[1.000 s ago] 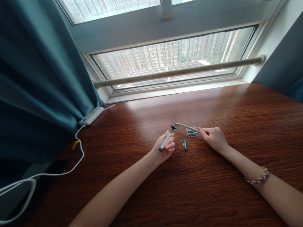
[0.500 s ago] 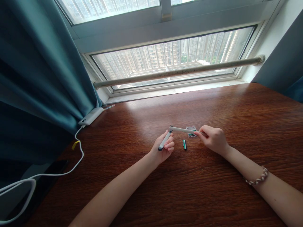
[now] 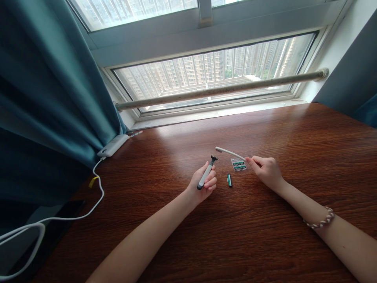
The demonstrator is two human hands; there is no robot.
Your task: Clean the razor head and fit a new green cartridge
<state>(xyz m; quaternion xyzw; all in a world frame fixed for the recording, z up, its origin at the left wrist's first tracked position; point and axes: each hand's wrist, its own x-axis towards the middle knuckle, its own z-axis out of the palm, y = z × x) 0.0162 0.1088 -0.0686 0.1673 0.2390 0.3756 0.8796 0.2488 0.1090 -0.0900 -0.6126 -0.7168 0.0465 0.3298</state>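
Note:
My left hand [image 3: 204,181] is closed round a grey and black razor handle [image 3: 205,176], its dark forked head pointing up and away from me. No blade cartridge shows on that head. In my right hand [image 3: 266,171] I pinch a white toothbrush [image 3: 231,152] by its end. Its dark bristles face down, a little beyond the razor handle's head and apart from it. Between my hands a loose green and black razor cartridge [image 3: 229,180] lies on the table. Just behind it is a clear plastic case [image 3: 238,164] with two more green and black cartridges.
The brown wooden table [image 3: 165,228] reaches to the window sill. A white power strip [image 3: 113,145] with a white cable [image 3: 100,188] lies at the left by the blue curtain [image 3: 59,78]. A metal rail [image 3: 220,90] crosses the window.
The toothbrush has lifted off the razor handle's head and moved up and slightly right, so its bristles now show. The case behind is less covered. My left hand is almost still.

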